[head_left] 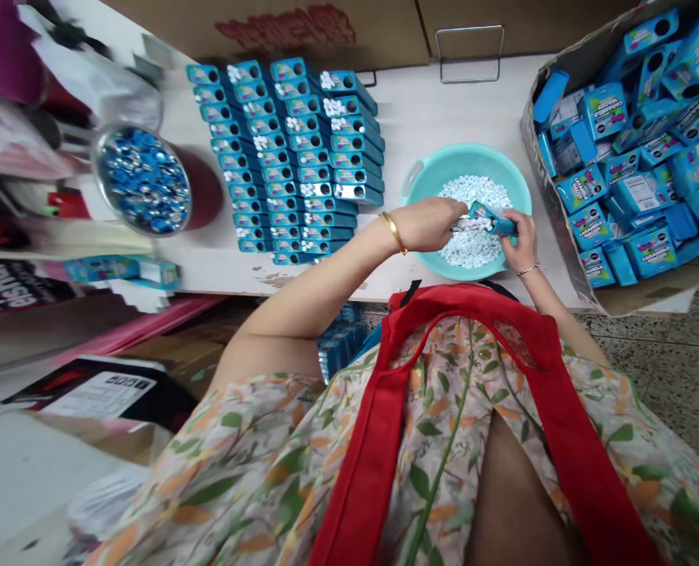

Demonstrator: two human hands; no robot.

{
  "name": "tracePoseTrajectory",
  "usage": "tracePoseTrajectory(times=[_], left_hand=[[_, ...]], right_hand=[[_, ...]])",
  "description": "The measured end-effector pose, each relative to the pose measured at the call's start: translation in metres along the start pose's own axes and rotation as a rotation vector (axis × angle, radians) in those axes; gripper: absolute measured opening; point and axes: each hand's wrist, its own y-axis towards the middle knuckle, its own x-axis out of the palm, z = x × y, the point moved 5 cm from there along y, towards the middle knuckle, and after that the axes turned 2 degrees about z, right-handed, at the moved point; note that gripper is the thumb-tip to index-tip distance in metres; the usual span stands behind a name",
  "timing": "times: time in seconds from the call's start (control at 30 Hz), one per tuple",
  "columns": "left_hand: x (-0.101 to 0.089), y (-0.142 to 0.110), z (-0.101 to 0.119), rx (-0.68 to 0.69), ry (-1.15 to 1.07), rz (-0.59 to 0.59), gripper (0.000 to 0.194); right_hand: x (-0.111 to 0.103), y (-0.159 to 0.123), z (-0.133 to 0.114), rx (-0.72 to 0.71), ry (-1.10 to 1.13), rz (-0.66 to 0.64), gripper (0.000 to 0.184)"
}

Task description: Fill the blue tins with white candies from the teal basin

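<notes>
My right hand [520, 240] grips a small blue box [491, 219] held over a teal basin [425, 177] full of small white candies [476, 195]. My left hand [435, 224], with a gold bangle on its wrist, is pinched closed at the open end of that box, with white candies at its fingertips. Rows of the same blue boxes [290, 157] lie stacked on the white table [432, 110] to the left of the basin, some showing white candies inside.
A cardboard carton [546, 189] at the right is full of loose blue boxes. A round metal bowl of blue pieces [142, 181] stands at the left. More blue boxes [337, 346] lie below the table edge near my lap. Speckled floor shows at the lower right.
</notes>
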Motion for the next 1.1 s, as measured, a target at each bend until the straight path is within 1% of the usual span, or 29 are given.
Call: tracePoseTrajectory(times=[0.1,0.2,0.27,0.33,0.37,0.43,0.53,0.57,0.63,0.7,0.77,0.83,0.87,0.93,1.0,1.1], left_hand=[[-0.007,0.003,0.014,-0.046,0.053,-0.011,0.035],[-0.007,0.003,0.028,-0.064,0.098,-0.007,0.033],[-0.005,0.000,0.035,-0.058,0.132,0.021,0.034],[-0.002,-0.005,0.035,-0.038,0.150,0.079,0.037],[0.000,-0.008,0.032,-0.026,0.147,0.115,0.038],[0.005,-0.013,0.015,-0.006,0.111,0.183,0.038],[0.024,-0.013,-0.026,0.026,-0.024,0.284,0.036],[0.034,-0.010,-0.041,0.038,-0.088,0.319,0.037],[0.061,0.004,-0.070,0.042,-0.210,0.382,0.039],[0.093,0.028,-0.093,-0.002,-0.284,0.411,0.036],[0.124,0.057,-0.108,-0.086,-0.317,0.409,0.034],[0.148,0.084,-0.117,-0.164,-0.358,0.399,0.042],[0.156,0.095,-0.119,-0.193,-0.384,0.389,0.049],[0.165,0.107,-0.122,-0.216,-0.422,0.355,0.062],[0.167,0.109,-0.122,-0.200,-0.429,0.322,0.062],[0.160,0.096,-0.119,-0.198,-0.412,0.310,0.052]], right_hand=[[0.005,-0.005,0.000,0.006,0.005,-0.001,0.037],[0.007,-0.009,0.001,0.012,0.006,-0.002,0.038],[0.007,-0.011,0.002,0.016,0.021,-0.004,0.039],[0.007,-0.012,0.004,0.027,0.034,-0.008,0.039],[0.006,-0.013,0.005,0.032,0.036,-0.006,0.039],[0.004,-0.013,0.008,0.033,0.038,0.014,0.038],[-0.002,-0.012,0.015,0.029,0.056,0.074,0.039],[-0.004,-0.012,0.018,0.033,0.056,0.089,0.039],[-0.007,-0.011,0.024,0.054,0.043,0.096,0.040],[-0.009,-0.010,0.028,0.075,0.033,0.083,0.041],[-0.011,-0.010,0.031,0.091,0.036,0.081,0.042],[-0.013,-0.010,0.034,0.114,0.050,0.100,0.045],[-0.013,-0.010,0.035,0.135,0.064,0.114,0.047],[-0.011,-0.011,0.038,0.186,0.097,0.143,0.052],[-0.007,-0.013,0.040,0.236,0.124,0.171,0.055],[-0.003,-0.018,0.035,0.296,0.121,0.201,0.059]])
